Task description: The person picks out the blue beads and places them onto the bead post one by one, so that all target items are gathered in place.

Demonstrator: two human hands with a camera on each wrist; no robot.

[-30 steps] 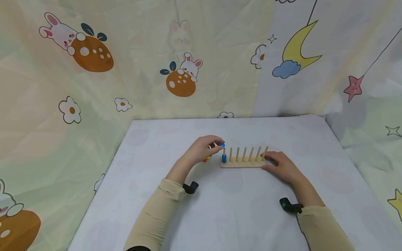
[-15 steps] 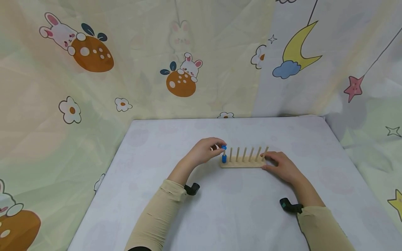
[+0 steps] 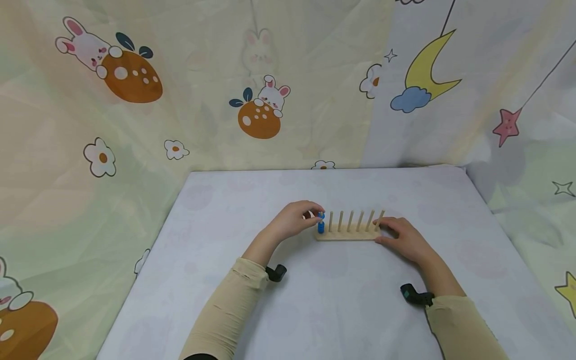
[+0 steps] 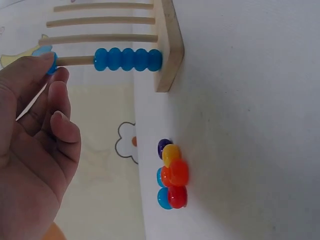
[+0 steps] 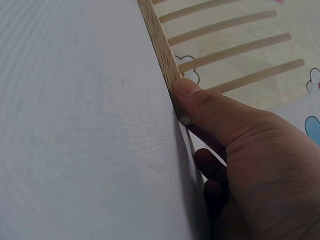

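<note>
Right now your left hand [image 3: 292, 220] pinches a blue bead [image 4: 48, 60] btw thumb and fingertips, already threaded on the tip of the peg [image 4: 75, 61] nearest that hand. Further down that same peg, a stack of blue beads [image 4: 128, 59] sits against the wooden base [image 4: 167, 45]. Your right hand [image 3: 402, 237] is at the far end of the rack; its thumb [image 5: 187, 92] presses flat on the base edge, the other fingers tuck below, so it steadies the rack w/o wrapping it.

Spare beads [image 4: 171, 175] lie in a small clump on the table [image 3: 342, 300], just behind your left hand, close to the base end but not touching it; red, orange, yellow, blue and purple ones show.

Risks, as I judge them:
- Let go too early or at a tilt and the bead could bind on the peg tip or pop off and roll away on the cloth.
- Push sideways on that thin peg and the rack may tip or skid, esp. since your right hand holds only one end.
- Your left wrist or palm hangs close over the loose clump; a drop of the hand could scatter it.

The other pegs [image 3: 355, 221] btw your hands look bare.
</note>
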